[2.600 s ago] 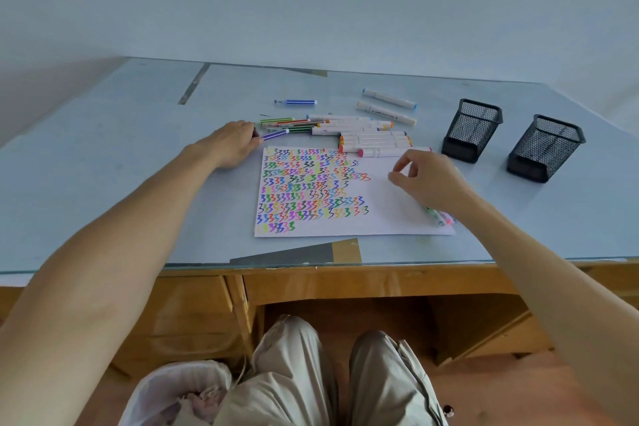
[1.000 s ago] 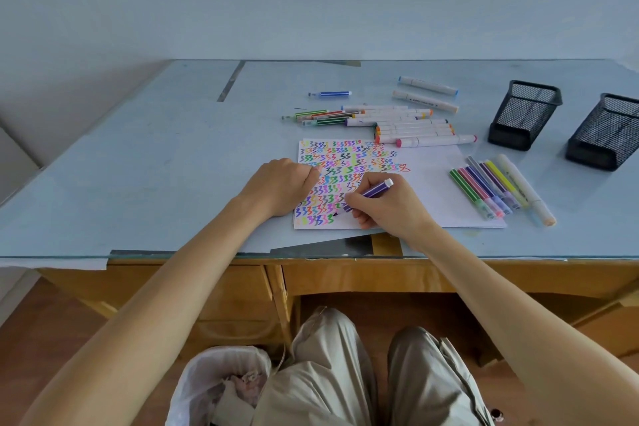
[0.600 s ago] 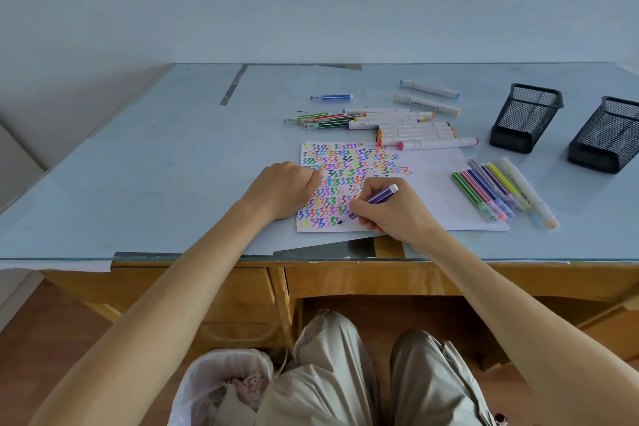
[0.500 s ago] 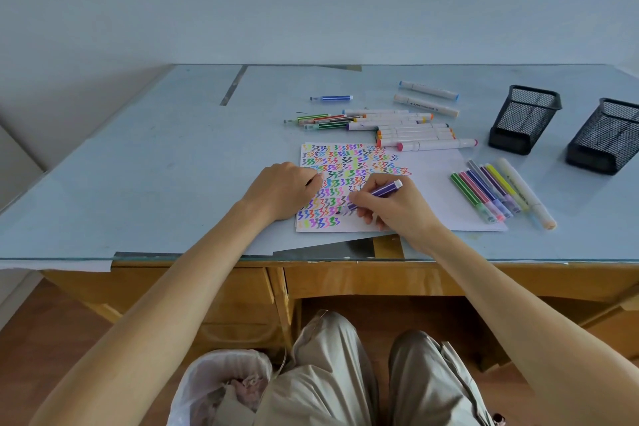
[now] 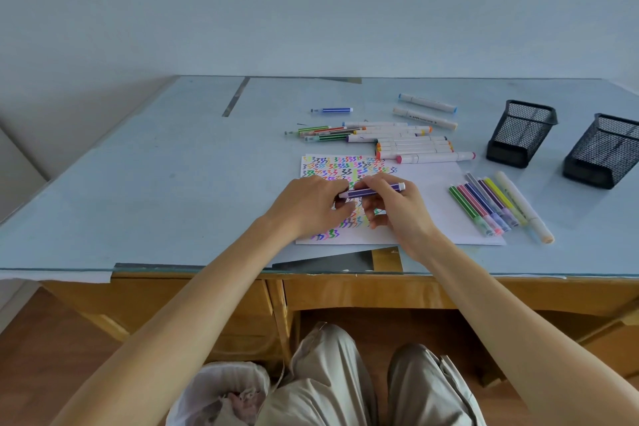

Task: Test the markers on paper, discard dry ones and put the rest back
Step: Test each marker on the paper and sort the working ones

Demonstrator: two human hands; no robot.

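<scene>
Counter [image 5: 138,183]: wide bare stretch at left, near edge just below the paper [image 5: 432,190]. Purple marker [image 5: 371,191] held above the paper's scribbled part, long axis left-right, white end right and slightly far. Right hand [image 5: 390,206] pinches its barrel; left hand [image 5: 311,204] curls round its left end. Two mesh cups [image 5: 522,131] far right.

No word or brand can be read. A white marker [image 5: 425,117] in the upper right of the frame carries dark print too small to make out. The paper [image 5: 428,183] at centre bears rows of coloured zigzag squiggles resembling the figure 3.
</scene>
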